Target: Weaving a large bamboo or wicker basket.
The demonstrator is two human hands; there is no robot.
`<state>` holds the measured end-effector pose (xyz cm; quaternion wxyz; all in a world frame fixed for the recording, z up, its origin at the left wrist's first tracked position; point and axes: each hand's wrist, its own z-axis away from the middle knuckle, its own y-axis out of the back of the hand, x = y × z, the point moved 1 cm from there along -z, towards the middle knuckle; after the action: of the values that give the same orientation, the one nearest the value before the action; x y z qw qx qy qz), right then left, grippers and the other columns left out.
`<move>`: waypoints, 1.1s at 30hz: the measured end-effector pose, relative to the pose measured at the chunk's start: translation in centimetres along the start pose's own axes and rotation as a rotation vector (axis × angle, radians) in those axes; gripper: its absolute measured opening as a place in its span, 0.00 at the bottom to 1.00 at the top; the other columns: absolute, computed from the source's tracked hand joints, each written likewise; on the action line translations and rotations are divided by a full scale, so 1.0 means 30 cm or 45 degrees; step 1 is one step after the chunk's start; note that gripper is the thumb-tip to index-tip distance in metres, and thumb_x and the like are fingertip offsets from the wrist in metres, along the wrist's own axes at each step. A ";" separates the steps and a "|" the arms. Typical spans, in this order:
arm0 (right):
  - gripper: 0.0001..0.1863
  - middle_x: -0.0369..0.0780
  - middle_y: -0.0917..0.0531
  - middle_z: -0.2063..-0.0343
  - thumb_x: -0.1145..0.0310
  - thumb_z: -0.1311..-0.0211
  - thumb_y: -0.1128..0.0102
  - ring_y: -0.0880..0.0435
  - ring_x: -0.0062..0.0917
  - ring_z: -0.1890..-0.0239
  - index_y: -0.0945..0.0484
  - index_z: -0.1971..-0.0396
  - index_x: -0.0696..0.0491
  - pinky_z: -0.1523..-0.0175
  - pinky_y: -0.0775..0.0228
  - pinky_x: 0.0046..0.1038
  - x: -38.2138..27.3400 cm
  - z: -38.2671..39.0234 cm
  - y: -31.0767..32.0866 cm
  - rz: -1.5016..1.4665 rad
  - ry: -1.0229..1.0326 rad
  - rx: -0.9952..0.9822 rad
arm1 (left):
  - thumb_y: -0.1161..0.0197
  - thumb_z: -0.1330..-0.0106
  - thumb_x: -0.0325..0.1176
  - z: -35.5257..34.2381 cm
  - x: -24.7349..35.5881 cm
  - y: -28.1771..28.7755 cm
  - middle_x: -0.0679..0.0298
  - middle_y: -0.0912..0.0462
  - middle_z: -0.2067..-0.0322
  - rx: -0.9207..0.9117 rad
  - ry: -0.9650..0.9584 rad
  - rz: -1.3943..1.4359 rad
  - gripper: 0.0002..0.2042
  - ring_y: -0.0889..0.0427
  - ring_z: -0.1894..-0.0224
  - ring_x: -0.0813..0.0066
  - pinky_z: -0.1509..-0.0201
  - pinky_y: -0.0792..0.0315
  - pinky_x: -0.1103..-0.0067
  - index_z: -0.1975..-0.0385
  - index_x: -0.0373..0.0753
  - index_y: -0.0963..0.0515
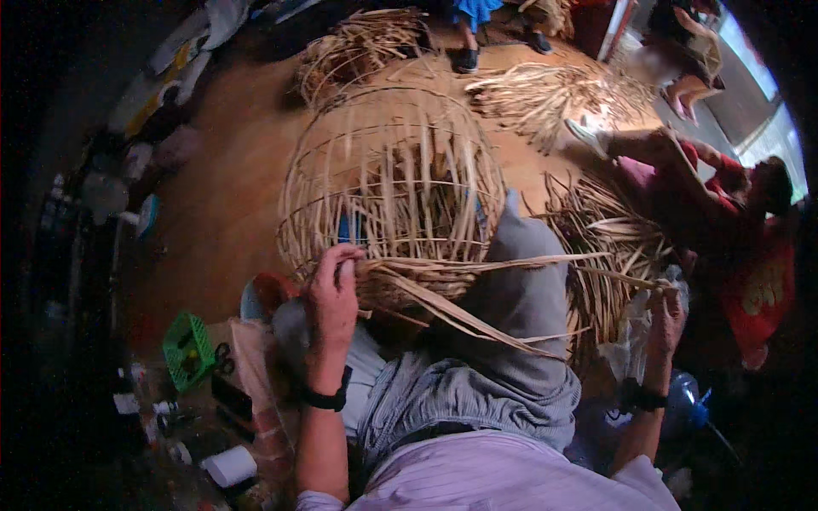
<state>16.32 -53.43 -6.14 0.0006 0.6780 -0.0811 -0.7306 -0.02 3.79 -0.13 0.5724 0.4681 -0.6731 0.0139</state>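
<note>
A large half-woven basket of tan stalks stands in front of my knees, with open upright ribs and thin hoops. Dense weaving runs along its near side. At the near left of that weaving, my left hand pinches the flat dried strands. Several loose strands fan out from there across my right thigh. Off to the right, my right hand is closed on the far end of one long dried strand, which stretches between both hands. Bits of blue show through the basket ribs.
Piles of dried stalks lie right of my knee, farther back and behind the basket. A green plastic crate, scissors and a white cup-like object are at left. A person in red sits at right; others are beyond.
</note>
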 end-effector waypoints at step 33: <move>0.15 0.52 0.15 0.74 0.64 0.40 0.26 0.13 0.54 0.67 0.18 0.57 0.53 0.65 0.24 0.48 -0.379 0.304 -1.281 0.708 0.891 -0.937 | 0.36 0.41 0.15 -0.030 0.077 -0.078 0.50 0.21 0.64 0.004 0.008 -0.148 0.06 0.18 0.58 0.47 0.53 0.24 0.61 0.66 0.32 0.20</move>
<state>12.41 -13.18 1.15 0.4550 0.7876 0.0082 -0.4154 2.39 1.56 0.78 0.5736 0.5071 -0.6431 -0.0168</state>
